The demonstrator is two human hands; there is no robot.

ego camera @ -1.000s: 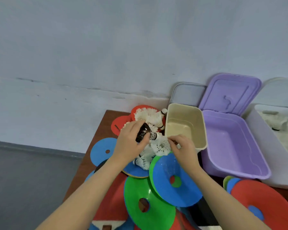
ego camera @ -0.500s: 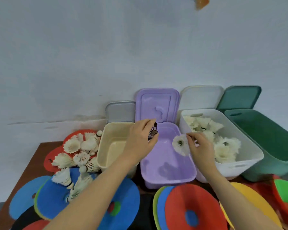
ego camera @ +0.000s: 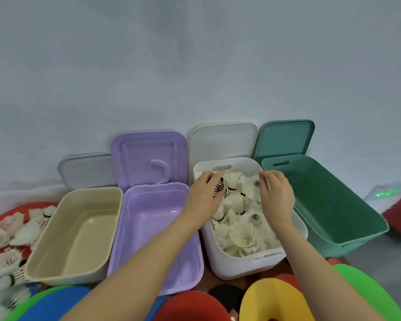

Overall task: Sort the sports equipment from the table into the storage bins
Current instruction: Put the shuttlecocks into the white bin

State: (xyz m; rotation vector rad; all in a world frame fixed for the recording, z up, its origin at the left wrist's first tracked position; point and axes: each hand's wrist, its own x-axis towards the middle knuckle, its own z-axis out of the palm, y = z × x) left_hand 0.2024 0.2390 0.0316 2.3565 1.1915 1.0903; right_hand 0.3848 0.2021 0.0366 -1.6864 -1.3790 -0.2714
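Left hand (ego camera: 203,195) gripping dark shuttlecock (ego camera: 219,189) over white bin (ego camera: 241,265); right hand (ego camera: 276,195) pinching white shuttlecock (ego camera: 256,184) there.

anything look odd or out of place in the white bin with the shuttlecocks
One thing stands out: the left hand holds a dark shuttlecock over the white bin, whose visible contents are all white shuttlecocks. Its colour does not match the pile. Nothing looks spilled or broken.

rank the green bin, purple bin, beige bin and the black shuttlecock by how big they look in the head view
1. green bin
2. purple bin and beige bin: look alike, unranked
3. black shuttlecock, gripped by the left hand
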